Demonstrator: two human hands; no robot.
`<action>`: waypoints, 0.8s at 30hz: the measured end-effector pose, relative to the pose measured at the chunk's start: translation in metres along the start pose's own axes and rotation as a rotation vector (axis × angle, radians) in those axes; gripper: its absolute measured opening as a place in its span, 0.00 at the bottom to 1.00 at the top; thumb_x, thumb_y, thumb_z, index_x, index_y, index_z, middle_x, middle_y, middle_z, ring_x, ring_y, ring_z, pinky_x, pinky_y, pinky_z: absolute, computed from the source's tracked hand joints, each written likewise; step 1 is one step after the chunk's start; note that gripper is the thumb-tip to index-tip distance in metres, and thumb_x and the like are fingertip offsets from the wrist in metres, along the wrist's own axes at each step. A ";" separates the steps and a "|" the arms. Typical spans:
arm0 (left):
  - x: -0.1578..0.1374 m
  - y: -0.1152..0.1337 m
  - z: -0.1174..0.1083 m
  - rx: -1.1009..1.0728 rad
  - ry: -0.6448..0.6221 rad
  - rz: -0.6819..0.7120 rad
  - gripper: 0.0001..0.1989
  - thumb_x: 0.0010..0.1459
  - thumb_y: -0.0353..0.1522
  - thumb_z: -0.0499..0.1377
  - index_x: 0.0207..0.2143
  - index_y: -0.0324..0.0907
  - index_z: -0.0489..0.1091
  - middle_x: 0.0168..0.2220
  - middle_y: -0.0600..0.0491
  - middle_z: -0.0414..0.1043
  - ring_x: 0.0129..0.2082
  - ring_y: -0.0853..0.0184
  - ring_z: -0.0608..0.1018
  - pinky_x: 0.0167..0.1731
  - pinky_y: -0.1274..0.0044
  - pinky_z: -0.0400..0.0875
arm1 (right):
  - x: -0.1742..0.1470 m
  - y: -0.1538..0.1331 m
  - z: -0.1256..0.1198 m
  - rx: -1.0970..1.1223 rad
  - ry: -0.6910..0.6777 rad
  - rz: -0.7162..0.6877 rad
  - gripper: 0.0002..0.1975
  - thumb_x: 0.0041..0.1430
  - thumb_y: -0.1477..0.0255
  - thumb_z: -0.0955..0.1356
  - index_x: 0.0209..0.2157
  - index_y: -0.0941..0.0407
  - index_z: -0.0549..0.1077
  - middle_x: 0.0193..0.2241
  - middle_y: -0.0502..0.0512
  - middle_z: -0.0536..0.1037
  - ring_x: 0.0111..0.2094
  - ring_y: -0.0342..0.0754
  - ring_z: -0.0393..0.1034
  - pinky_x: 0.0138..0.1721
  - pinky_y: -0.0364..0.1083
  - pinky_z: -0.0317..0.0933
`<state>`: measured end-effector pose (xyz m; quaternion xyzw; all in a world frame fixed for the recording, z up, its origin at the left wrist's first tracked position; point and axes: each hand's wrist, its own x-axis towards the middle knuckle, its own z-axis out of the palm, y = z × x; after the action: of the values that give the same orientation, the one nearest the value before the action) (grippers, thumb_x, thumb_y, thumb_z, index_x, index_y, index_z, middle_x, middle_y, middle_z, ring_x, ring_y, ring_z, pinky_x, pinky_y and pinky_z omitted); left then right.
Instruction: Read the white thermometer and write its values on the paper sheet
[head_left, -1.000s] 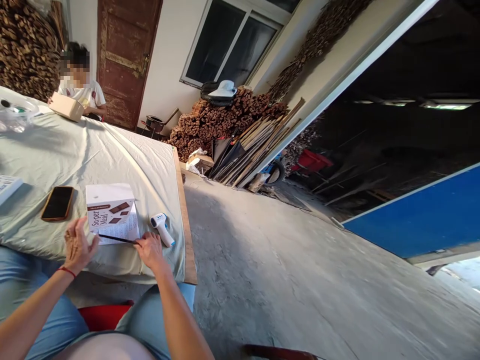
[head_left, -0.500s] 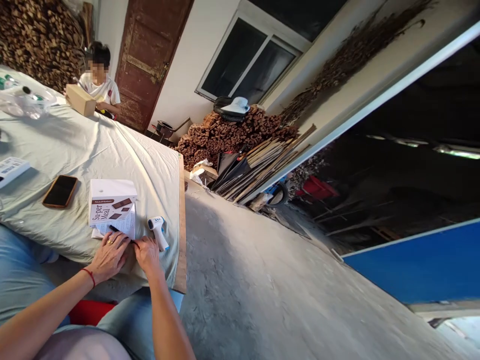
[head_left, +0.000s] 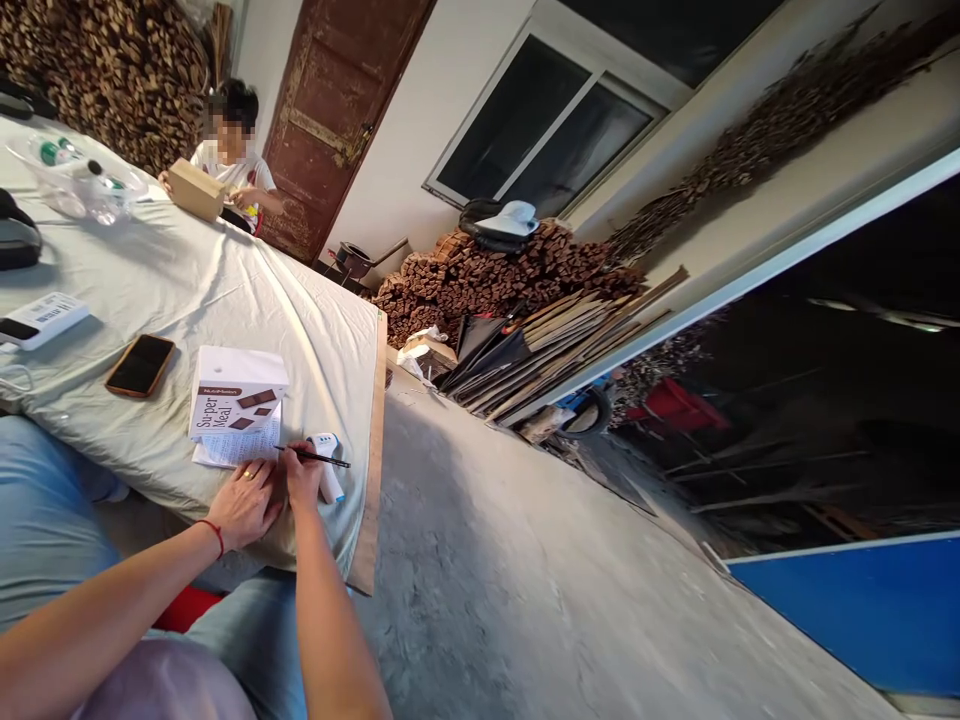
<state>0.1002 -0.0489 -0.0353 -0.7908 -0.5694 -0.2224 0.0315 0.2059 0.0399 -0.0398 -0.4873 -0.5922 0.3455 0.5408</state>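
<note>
My right hand (head_left: 302,477) is closed around a dark pen (head_left: 324,458), whose tip points left to the edge of a written sheet of paper (head_left: 244,445). My left hand (head_left: 244,503) lies flat with fingers stretched out at the lower edge of that sheet, a ring on one finger. A white box printed "Su-per Meal" (head_left: 238,395) rests on the upper part of the paper. Just right of my right hand lies a white and blue handheld thermometer (head_left: 328,470), partly hidden behind the pen and hand.
On the cloth-covered table (head_left: 225,300) lie a phone (head_left: 140,365), a white device (head_left: 45,320) and a clear basin with bottles (head_left: 75,180). Across the table a person (head_left: 238,165) holds a cardboard box (head_left: 196,190). The table's wooden edge (head_left: 375,450) is on the right.
The pen was near both hands, pointing up-left over the paper; now it is in my right hand alone, tip to the left. My left hand has settled at the sheet's lower edge. The view has shifted.
</note>
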 end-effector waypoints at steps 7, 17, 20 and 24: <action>0.000 -0.002 -0.001 -0.003 0.015 0.009 0.25 0.60 0.38 0.53 0.57 0.35 0.66 0.57 0.39 0.68 0.59 0.53 0.67 0.61 0.62 0.58 | -0.005 -0.001 0.001 -0.184 -0.036 0.041 0.06 0.54 0.71 0.61 0.25 0.53 0.67 0.23 0.52 0.75 0.29 0.49 0.71 0.35 0.46 0.67; -0.002 -0.004 0.003 -0.001 0.029 0.011 0.25 0.61 0.37 0.52 0.59 0.35 0.65 0.58 0.40 0.68 0.61 0.53 0.66 0.61 0.61 0.57 | -0.006 0.000 0.003 -0.246 0.000 0.025 0.04 0.53 0.70 0.62 0.28 0.53 0.67 0.24 0.53 0.77 0.29 0.50 0.73 0.35 0.46 0.68; -0.002 -0.004 0.005 -0.006 0.039 0.013 0.26 0.61 0.37 0.51 0.59 0.36 0.64 0.59 0.39 0.67 0.61 0.53 0.66 0.61 0.60 0.57 | -0.006 0.001 0.003 -0.238 0.006 0.021 0.05 0.54 0.70 0.62 0.28 0.53 0.68 0.24 0.53 0.77 0.29 0.50 0.73 0.35 0.46 0.67; -0.002 -0.004 0.005 0.001 0.040 0.017 0.25 0.61 0.37 0.51 0.58 0.36 0.65 0.58 0.39 0.68 0.61 0.54 0.66 0.62 0.62 0.57 | -0.006 0.000 0.004 -0.270 0.002 0.042 0.06 0.55 0.70 0.61 0.28 0.54 0.68 0.24 0.54 0.78 0.29 0.51 0.73 0.35 0.46 0.67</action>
<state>0.0975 -0.0475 -0.0412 -0.7909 -0.5621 -0.2377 0.0452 0.2017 0.0347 -0.0423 -0.5685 -0.6223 0.2734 0.4635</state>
